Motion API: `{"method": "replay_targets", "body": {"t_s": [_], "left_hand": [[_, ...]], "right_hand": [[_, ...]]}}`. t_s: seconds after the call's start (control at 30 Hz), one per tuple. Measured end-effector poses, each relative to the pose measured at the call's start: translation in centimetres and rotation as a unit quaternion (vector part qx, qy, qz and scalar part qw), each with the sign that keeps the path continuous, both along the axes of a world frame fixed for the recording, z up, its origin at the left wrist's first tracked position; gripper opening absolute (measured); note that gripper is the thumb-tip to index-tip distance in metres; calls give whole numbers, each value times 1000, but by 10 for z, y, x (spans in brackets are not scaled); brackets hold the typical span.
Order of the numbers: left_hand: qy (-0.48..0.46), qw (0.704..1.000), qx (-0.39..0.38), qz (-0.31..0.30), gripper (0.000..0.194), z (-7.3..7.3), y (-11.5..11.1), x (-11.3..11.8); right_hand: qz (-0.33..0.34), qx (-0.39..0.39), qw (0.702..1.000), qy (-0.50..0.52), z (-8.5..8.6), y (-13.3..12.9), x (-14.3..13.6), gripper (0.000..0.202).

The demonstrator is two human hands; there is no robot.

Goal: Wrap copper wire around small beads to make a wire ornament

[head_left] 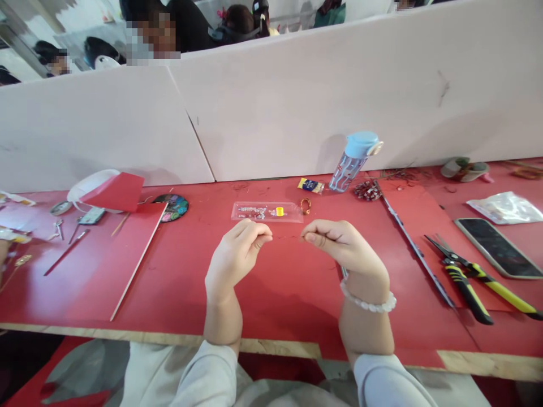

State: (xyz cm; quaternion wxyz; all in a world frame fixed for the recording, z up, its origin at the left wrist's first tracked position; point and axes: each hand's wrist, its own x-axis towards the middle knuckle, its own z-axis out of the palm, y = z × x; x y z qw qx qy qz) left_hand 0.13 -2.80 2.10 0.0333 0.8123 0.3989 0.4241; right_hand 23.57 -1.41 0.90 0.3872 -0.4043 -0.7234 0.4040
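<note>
Pinching thin wire [286,237] between both hands' fingers above red table [288,282]; white partition [297,102] behind.

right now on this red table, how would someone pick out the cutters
Start at the red table and go to its right side, beside the dark phone lying flat. The cutters lie just left of it, the only tool with yellow-and-black handles, its dark blades pointing away from the table's front edge.

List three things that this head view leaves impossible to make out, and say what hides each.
1. The thin wire between left hand and right hand: too fine to tell its kind.
2. Contents of the clear packet: too small.
3. The pliers: handle ends cut off by the right edge.
</note>
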Motion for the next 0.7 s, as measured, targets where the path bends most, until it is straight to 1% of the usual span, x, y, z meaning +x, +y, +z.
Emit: {"method": "replay_targets", "body": {"t_s": [0.13, 0.23, 0.37, 0.53, 0.7], "left_hand": [[-6, 1000, 10, -11, 14, 1, -1, 1], [-10, 1000, 10, -2, 13, 3, -4, 0], [-8, 1000, 6, 16, 13, 4, -6, -2], [-1, 1000, -10, 14, 12, 5, -6, 2], [5, 999, -32, 10, 12, 5, -6, 6]], "right_hand": [[-13, 15, 1000, 9, 0, -1, 11, 27], [-18, 45, 999, 12, 0, -2, 15, 26], [-35, 70, 997, 5, -2, -1, 19, 26], [-52, 95, 994, 6, -4, 3, 20, 22], [-106, 143, 984, -21, -5, -2, 17, 12]]}}
